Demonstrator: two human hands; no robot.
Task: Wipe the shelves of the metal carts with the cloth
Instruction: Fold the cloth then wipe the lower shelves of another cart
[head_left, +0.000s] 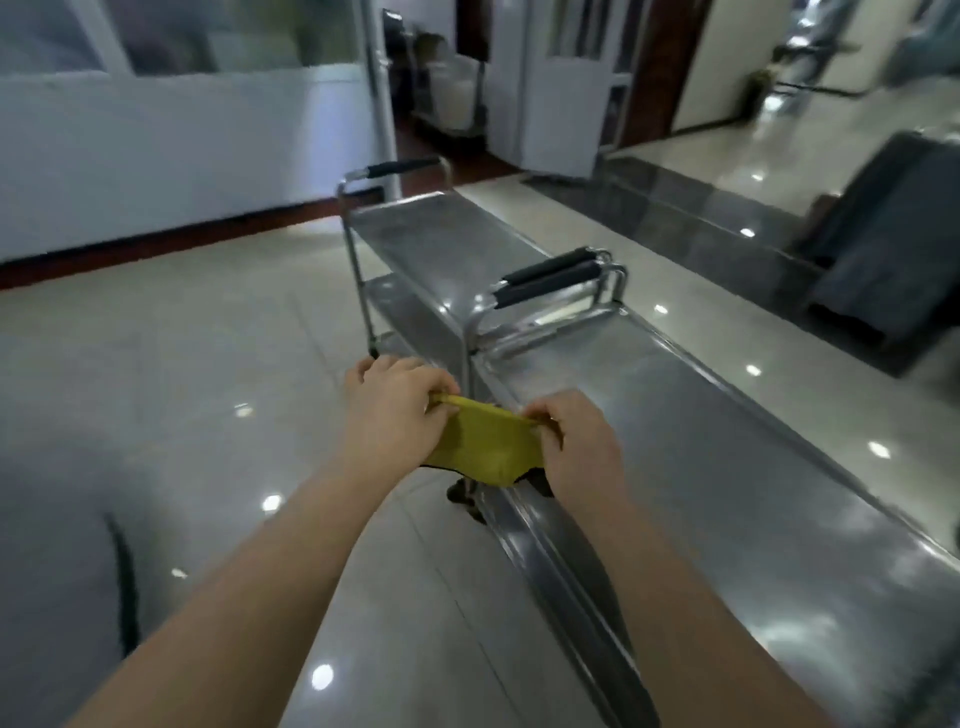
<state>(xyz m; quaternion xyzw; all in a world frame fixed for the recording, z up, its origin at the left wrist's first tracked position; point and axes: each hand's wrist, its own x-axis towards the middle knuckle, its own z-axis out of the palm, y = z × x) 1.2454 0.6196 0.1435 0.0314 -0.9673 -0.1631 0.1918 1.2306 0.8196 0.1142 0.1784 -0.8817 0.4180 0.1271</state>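
Right over the near left corner of the closer metal cart (727, 467), you've got the yellow cloth (483, 441) pulled out between both hands. Your left hand (395, 410) has its fingers (441, 400) curled in tight and pinching the cloth's top left corner. Your right hand (576, 447) does the same on the top right corner, with its fingers (540, 410) folded down onto the edge. That makes both sets of fingers closed on fabric, not spread at all. The top edge runs fairly taut from one hand to the other and the rest of the cloth hangs down below it, with a dark bit peeking out along the bottom. I honestly can't tell whether the cloth's lower edge is touching the cart's rim or just hanging in front of it. The closer cart's top shelf runs off to the right of your hands, shiny and bare. A second cart (441, 244) sits end to end beyond it, with its lower shelf (410, 312) showing underneath. Two black-gripped handles (550, 280) sit side by side where the carts meet, and another handle (400, 167) is at the far end. A caster (462, 499) shows just below the cloth on the glossy tile floor (182, 389).
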